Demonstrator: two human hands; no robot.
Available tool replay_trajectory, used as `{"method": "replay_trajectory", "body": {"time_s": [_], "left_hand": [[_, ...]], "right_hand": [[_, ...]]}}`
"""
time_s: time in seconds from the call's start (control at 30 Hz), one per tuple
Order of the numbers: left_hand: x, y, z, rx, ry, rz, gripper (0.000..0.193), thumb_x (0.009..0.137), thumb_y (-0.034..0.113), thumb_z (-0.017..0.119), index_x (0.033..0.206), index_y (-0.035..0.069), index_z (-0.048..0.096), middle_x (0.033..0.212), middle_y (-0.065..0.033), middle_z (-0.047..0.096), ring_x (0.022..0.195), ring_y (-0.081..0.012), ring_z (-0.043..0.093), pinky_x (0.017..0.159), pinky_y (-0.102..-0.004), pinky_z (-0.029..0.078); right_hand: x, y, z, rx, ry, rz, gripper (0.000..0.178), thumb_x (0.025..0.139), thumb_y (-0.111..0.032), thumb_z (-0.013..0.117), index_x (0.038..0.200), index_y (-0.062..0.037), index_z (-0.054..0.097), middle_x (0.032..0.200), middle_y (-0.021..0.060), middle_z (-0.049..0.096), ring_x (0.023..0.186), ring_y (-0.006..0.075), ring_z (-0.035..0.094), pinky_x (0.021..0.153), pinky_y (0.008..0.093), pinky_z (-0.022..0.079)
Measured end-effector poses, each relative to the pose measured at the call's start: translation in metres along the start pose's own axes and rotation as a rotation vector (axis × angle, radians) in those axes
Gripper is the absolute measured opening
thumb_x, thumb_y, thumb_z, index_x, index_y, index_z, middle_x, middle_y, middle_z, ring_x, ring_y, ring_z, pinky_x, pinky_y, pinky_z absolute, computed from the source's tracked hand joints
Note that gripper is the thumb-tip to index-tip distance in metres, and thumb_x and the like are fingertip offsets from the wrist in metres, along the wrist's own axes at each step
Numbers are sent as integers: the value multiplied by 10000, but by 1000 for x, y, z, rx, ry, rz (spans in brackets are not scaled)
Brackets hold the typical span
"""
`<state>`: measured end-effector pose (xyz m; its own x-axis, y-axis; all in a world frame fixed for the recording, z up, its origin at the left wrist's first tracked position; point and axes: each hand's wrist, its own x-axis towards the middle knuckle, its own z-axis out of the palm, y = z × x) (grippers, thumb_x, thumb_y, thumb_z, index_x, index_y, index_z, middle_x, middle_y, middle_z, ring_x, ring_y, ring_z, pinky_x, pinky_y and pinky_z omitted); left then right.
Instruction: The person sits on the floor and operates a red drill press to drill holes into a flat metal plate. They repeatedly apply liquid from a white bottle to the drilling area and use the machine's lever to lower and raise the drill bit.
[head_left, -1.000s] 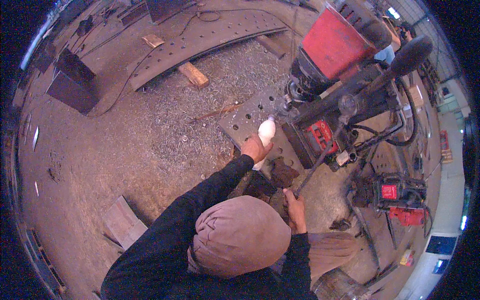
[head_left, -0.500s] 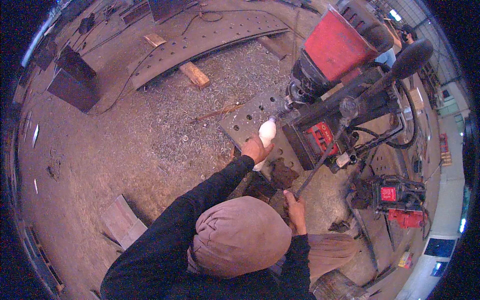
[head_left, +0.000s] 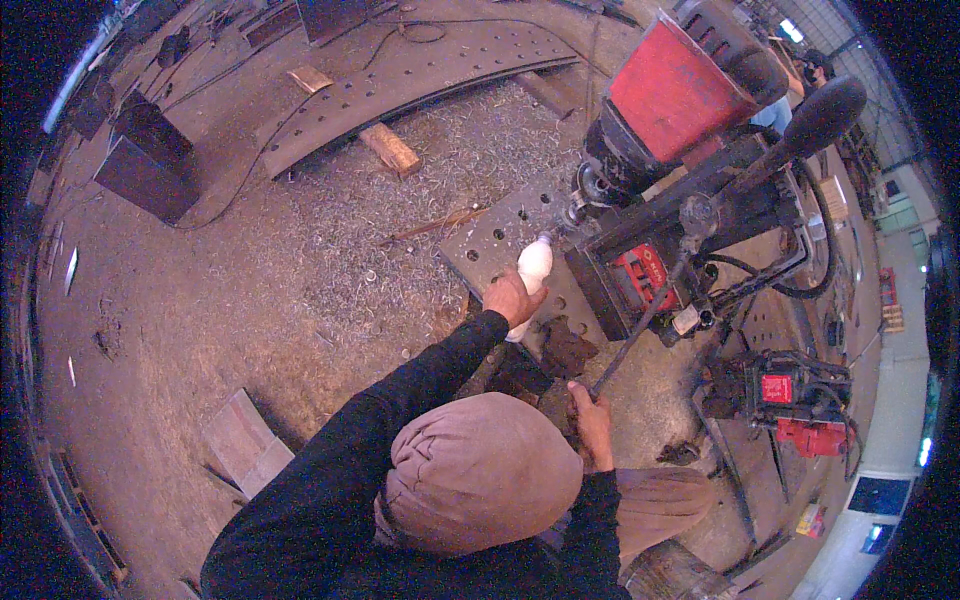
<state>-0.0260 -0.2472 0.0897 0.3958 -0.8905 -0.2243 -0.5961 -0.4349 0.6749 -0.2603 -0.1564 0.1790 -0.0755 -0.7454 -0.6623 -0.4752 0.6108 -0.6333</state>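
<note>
My left hand (head_left: 509, 301) is wrapped round a white squeeze bottle (head_left: 535, 262), its tip pointing at the lower end of a magnetic drill (head_left: 668, 95) with a red motor housing. The drill stands on a steel plate (head_left: 480, 240) with several round holes. My right hand (head_left: 592, 420) grips the end of a long dark lever (head_left: 635, 340) that runs up to the drill's hub. Between my hands a crumpled dark brown rag (head_left: 568, 347) lies by the plate's near edge. Where the cutter meets the plate is partly hidden.
Metal shavings (head_left: 370, 240) cover the ground left of the plate. A long perforated steel plate (head_left: 440, 75) rests on wood blocks (head_left: 390, 150) beyond. A second red and black drill (head_left: 800, 390) stands at right. Another person (head_left: 815, 68) is at the far right. Cables cross the floor.
The drill's lever and handle have shifted very slightly. Both hands keep their grips, and the bottle stays in nearly the same place.
</note>
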Motion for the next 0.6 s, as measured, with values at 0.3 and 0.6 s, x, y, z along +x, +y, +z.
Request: {"method": "replay_trajectory", "body": {"time_s": [0.3,0.6], "left_hand": [[3,-5,4,23,-22,18,795,812,624,587,1077,-118,476,942,-319,638,874,-441,656,757,-503,529],[0,-1,7,32,46,33,739,810,567,626,1059,-111,469,846,-290,656,787,-419,667,691,-486,539]], "right_hand": [[9,11,5,66,94,-102,295,823,-332,710,744,-100,545,621,-31,509,488,82,432,448,266,316],[10,16,3,72,123,-136,292,832,-340,709,749,-101,562,611,-32,517,476,78,432,439,264,316]]}}
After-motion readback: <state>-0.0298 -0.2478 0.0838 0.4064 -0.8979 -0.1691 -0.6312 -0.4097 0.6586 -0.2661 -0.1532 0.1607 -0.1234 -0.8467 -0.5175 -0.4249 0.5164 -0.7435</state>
